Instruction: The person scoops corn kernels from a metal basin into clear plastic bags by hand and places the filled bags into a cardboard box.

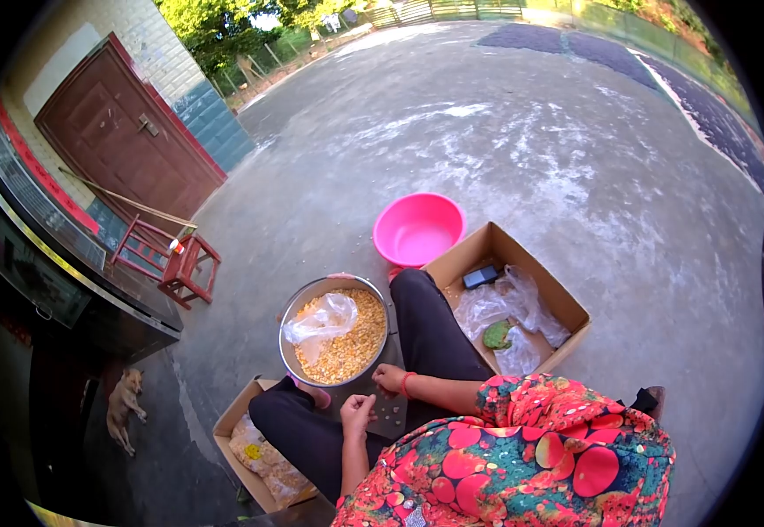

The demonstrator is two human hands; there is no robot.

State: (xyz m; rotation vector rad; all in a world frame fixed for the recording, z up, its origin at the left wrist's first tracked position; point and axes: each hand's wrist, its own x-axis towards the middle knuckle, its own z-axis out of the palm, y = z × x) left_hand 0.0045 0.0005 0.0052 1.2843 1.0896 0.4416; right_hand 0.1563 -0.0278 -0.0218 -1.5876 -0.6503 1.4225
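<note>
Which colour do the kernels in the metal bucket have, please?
The kernels are golden yellow to orange; the head view shows them best.

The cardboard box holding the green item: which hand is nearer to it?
Right. The right hand is across the right thigh from the box; the left hand is farther off, near the left thigh.

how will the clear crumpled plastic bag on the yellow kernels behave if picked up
The bag will probably hang floppy, since its thin film lies crumpled. It looks likely light for its size, being see-through. Lifting might scatter loose kernels around it.
</note>
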